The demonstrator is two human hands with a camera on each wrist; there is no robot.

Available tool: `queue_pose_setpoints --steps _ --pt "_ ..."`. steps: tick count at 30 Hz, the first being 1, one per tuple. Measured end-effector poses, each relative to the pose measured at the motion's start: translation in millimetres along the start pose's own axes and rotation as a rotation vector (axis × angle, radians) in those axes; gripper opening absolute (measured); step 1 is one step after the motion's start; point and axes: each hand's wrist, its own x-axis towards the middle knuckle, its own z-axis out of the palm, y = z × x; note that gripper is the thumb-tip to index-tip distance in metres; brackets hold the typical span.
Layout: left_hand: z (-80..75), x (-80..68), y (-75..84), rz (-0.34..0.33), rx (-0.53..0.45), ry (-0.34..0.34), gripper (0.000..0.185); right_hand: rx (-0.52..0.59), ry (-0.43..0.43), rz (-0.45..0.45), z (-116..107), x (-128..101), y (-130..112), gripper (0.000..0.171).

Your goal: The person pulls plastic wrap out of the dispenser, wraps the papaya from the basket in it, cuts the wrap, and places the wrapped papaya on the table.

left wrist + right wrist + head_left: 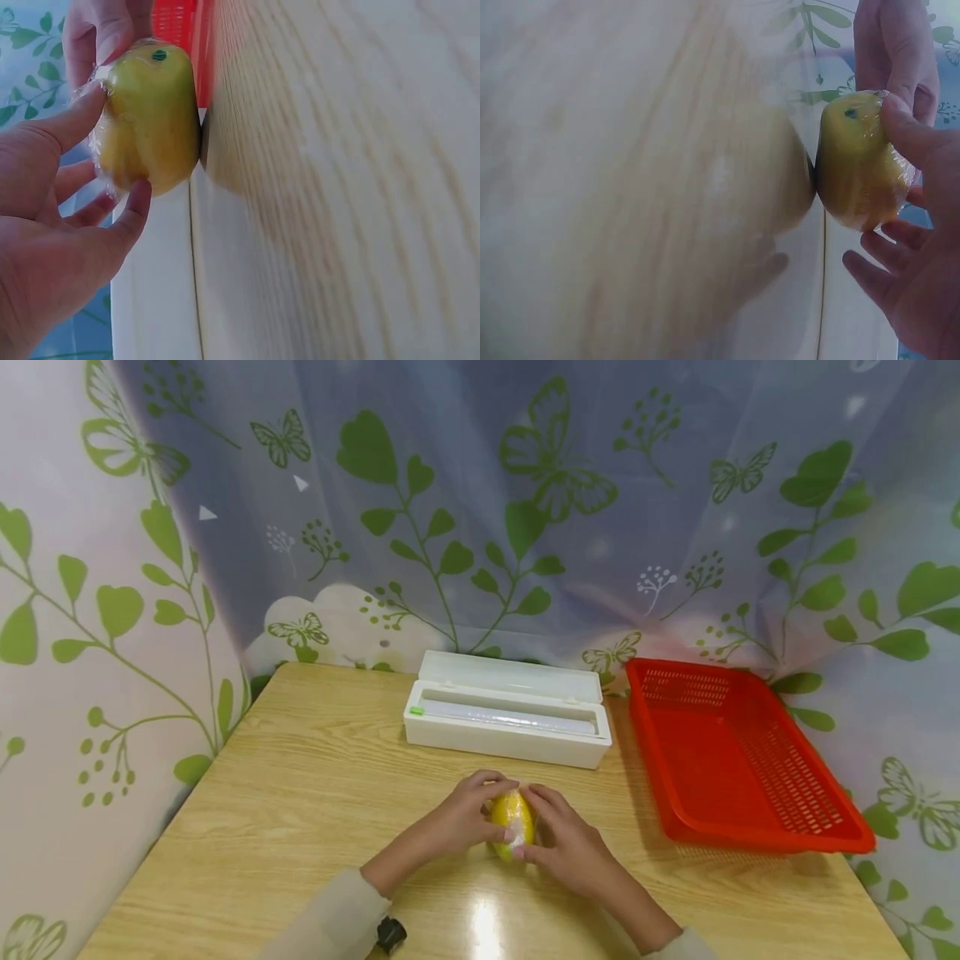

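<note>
A yellow fruit (512,821) covered in clear cling film rests on the wooden table (300,793), near its front middle. Both hands cup it from either side. My left hand (471,814) has its fingers curled round the fruit's left side, and my right hand (558,835) curls round the right side with the thumb on the film. In the left wrist view the fruit (146,120) sits against the tabletop with my left fingertips (139,196) on the wrap. In the right wrist view the fruit (855,161) shows a dark stem spot, with my right thumb (907,127) pressed on it.
A white cling film dispenser box (507,720) lies open behind the hands, the roll inside. A red plastic basket (738,760) sits at the right of the table. A leaf-patterned curtain hangs behind and beside the table.
</note>
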Motion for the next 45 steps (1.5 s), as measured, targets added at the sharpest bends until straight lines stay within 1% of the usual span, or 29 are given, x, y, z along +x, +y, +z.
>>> queue_pose_setpoints --steps 4,7,9,11,14,16,18,20,22,26,29,31,33,35,37,39,42,45 --pt "-2.9 0.9 1.8 0.009 -0.008 -0.033 0.075 -0.017 0.028 0.007 0 0 -1 0.085" --pt "-4.2 1.4 2.6 0.023 0.026 -0.068 0.083 -0.014 0.03 0.022 0 -1 0 0.084" --pt "-3.6 2.6 2.1 0.025 0.046 -0.078 0.085 -0.009 0.023 0.033 0 -3 0 0.084" --pt "-1.9 4.8 0.6 0.026 0.052 -0.065 0.084 -0.002 0.009 0.039 -2 -4 1 0.085" --pt "1.4 9.2 -0.6 0.024 0.055 -0.026 0.08 0.0 -0.005 0.037 -6 -6 2 0.083" --pt "3.4 10.9 -0.5 0.023 0.067 0.0 0.078 0.012 0.008 0.036 -8 -6 1 0.077" --pt "4.3 11.0 0.5 0.025 0.082 0.01 0.077 0.026 0.036 0.035 -9 -5 1 0.07" --pt "4.8 10.6 1.4 0.022 0.083 0.007 0.077 0.046 0.072 0.042 -8 -4 0 0.061" --pt "4.5 9.9 1.9 0.019 0.071 -0.008 0.077 0.059 0.098 0.046 -7 -3 -1 0.057" --pt "2.5 8.1 0.8 0.012 0.016 -0.046 0.076 0.058 0.128 0.044 -4 -1 -2 0.054" --pt "1.4 6.9 -1.6 0.015 -0.025 -0.052 0.07 0.07 0.128 0.039 -2 0 -2 0.054" --pt "1.6 7.1 -3.1 0.019 -0.04 -0.044 0.065 0.111 0.115 0.043 -2 0 -1 0.052" --pt "2.9 7.7 -3.8 0.022 -0.047 -0.039 0.061 0.19 0.109 0.06 -3 0 1 0.048" --pt "4.5 7.8 -3.6 0.018 -0.04 -0.035 0.06 0.275 0.104 0.085 -3 0 3 0.044" --pt "6.0 7.8 -2.8 0.014 -0.027 -0.032 0.059 0.319 0.111 0.103 -2 2 4 0.04" --pt "6.7 7.8 -1.4 0.015 -0.011 -0.029 0.059 0.313 0.13 0.109 -2 4 5 0.04" --pt "6.6 8.7 1.1 0.013 -0.005 -0.009 0.061 0.255 0.147 0.116 -2 5 4 0.042" --pt "7.0 9.7 4.1 0.0 -0.01 0.011 0.068 0.239 0.148 0.122 -4 5 4 0.052"
